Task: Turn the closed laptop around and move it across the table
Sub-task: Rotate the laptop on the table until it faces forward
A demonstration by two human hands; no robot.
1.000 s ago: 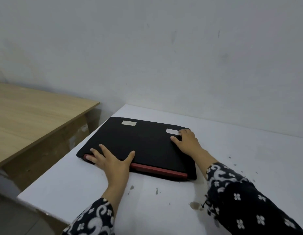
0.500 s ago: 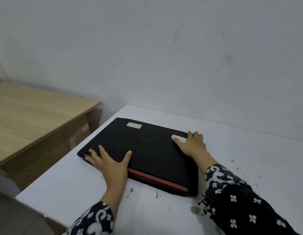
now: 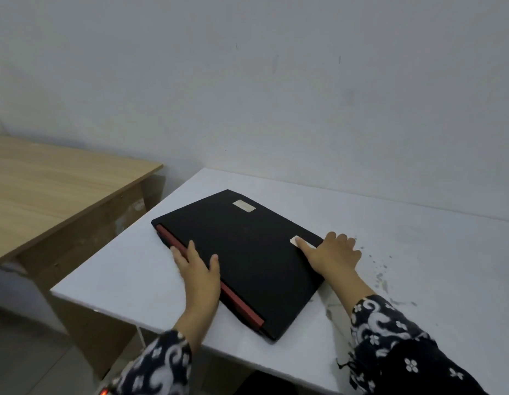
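A closed black laptop point(image 3: 241, 252) with a red hinge strip lies flat and skewed on the white table point(image 3: 418, 252), its near corner close to the table's front edge. My left hand point(image 3: 197, 270) grips its red left edge, thumb on the lid and fingers over the side. My right hand point(image 3: 331, 256) holds the laptop's right edge, thumb on the lid beside a white sticker. Both sleeves are dark with a white pattern.
A wooden table point(image 3: 48, 183) stands to the left across a narrow gap. A plain wall point(image 3: 276, 81) runs close behind the white table. Dark specks and stains mark the white top at the right point(image 3: 384, 277).
Under both hands the laptop has turned clockwise: its red edge swung from facing me to running diagonally at the left. My right hand moved right with its corner.
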